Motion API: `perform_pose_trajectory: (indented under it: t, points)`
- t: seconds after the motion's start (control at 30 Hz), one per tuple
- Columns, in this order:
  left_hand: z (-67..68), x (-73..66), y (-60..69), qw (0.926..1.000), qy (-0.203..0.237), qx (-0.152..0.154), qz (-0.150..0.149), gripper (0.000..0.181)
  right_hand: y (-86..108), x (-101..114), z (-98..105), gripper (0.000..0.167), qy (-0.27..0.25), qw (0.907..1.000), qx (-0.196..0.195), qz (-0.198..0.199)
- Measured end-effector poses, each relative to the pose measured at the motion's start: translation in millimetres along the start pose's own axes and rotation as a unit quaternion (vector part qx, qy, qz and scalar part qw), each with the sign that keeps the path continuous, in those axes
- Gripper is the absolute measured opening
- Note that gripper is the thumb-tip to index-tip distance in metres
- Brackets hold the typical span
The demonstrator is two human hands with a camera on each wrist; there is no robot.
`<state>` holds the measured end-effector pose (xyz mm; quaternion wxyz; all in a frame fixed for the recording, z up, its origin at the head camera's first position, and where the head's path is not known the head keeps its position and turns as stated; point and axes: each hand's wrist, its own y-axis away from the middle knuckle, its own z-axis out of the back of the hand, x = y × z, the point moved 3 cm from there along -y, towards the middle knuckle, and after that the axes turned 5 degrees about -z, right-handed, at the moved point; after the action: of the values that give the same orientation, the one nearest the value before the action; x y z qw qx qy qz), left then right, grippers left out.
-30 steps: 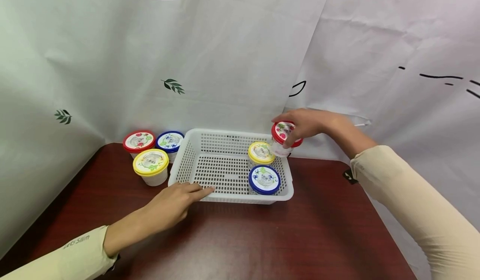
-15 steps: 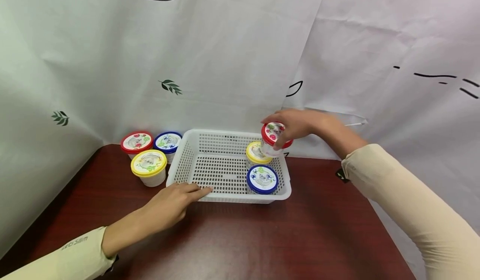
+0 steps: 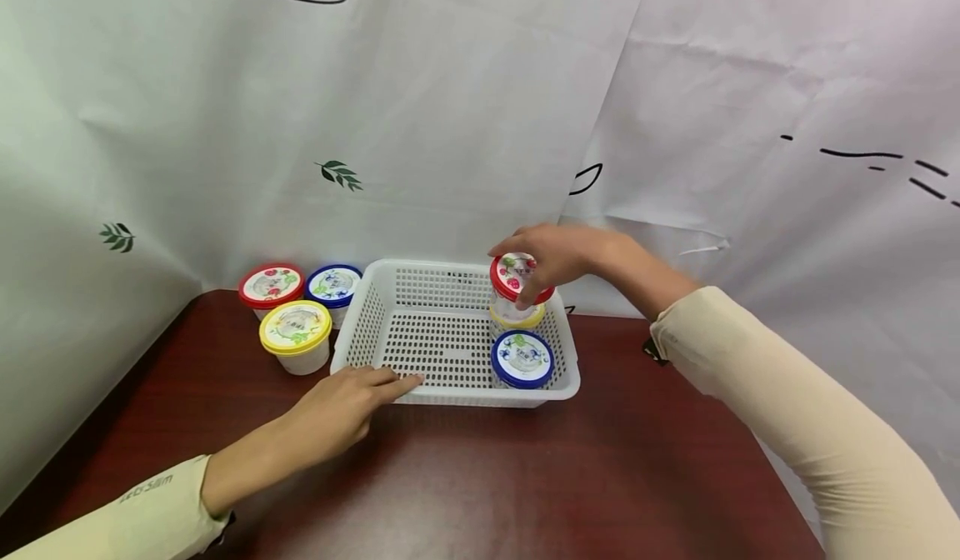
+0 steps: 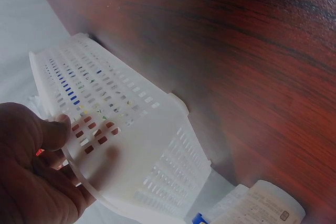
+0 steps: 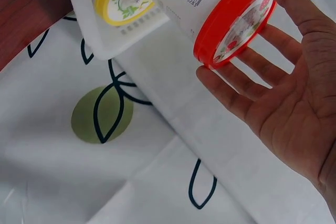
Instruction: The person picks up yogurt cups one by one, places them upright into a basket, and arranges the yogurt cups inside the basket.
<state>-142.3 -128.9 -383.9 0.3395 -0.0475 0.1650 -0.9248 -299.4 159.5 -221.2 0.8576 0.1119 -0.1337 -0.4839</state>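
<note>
My right hand [image 3: 566, 256] grips a red-lidded tub [image 3: 513, 272] by its lid, thumb on one side and fingertips on the other. That tub is held over the back right part of a white perforated basket [image 3: 465, 396], partly covering a yellow-lidded tub [image 3: 517, 318] inside. In front of the yellow one, a blue-lidded tub [image 3: 522, 360] stands in the basket. My left hand [image 3: 337, 410] holds the basket's front left rim; in the left wrist view, its thumb [image 4: 56, 132] lies against the outer wall while its fingers are over the rim.
Left of the basket, on the dark red table [image 3: 480, 477], stand another red-lidded tub [image 3: 272, 285], another blue-lidded tub [image 3: 333, 285] and another yellow-lidded tub [image 3: 296, 328]. A white printed cloth [image 3: 450, 127] hangs close behind the basket.
My right hand has carried the red-lidded tub leftward, from the basket's back right edge to over the yellow-lidded tub inside. My left hand has stayed at the rim.
</note>
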Motion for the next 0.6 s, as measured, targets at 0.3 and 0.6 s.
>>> perform_pose_trajectory:
  t: [0.3, 0.6]
  points:
    - [0.3, -0.7, 1.0, 1.0, 0.002, 0.002, -0.002, 0.072, -5.4, 14.3, -7.3, 0.091, 0.008, 0.9995, 0.002, 0.031]
    - [0.1, -0.5, 0.6, 1.0, 0.002, 0.01, 0.001, 0.072, -11.9, 26.3, -16.4, 0.092, -0.003, 0.9988, -0.006, 0.048]
